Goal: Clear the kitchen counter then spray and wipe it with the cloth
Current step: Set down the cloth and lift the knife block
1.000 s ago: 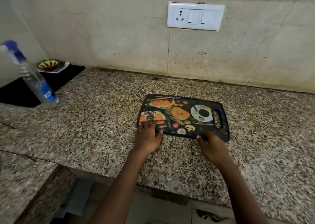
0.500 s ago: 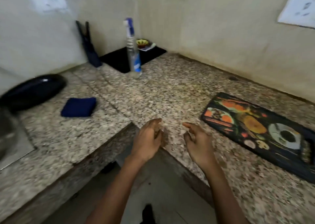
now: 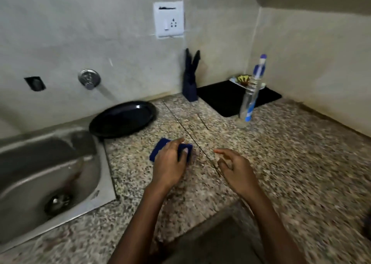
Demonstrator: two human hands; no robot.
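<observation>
I see the speckled table (image 3: 291, 163) with a steel sink (image 3: 50, 173) at its left and a spray bottle (image 3: 250, 101) standing near the corner. My left hand (image 3: 170, 166) lies on the blue cloth (image 3: 158, 149) beside the sink, fingers (image 3: 185, 151) curled over it; my right hand (image 3: 233, 168) hovers just beside, fingers loosely bent, holding nothing.

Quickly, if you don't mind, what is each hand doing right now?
Left hand: gripping the blue cloth on the counter.
Right hand: open, holding nothing.

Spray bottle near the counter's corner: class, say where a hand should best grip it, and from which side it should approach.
Probably round the clear body of the spray bottle, below the blue-and-white spray head. It stands upright on the counter, with the black mat and walls behind, so coming from the open front suits the empty right hand.
</observation>
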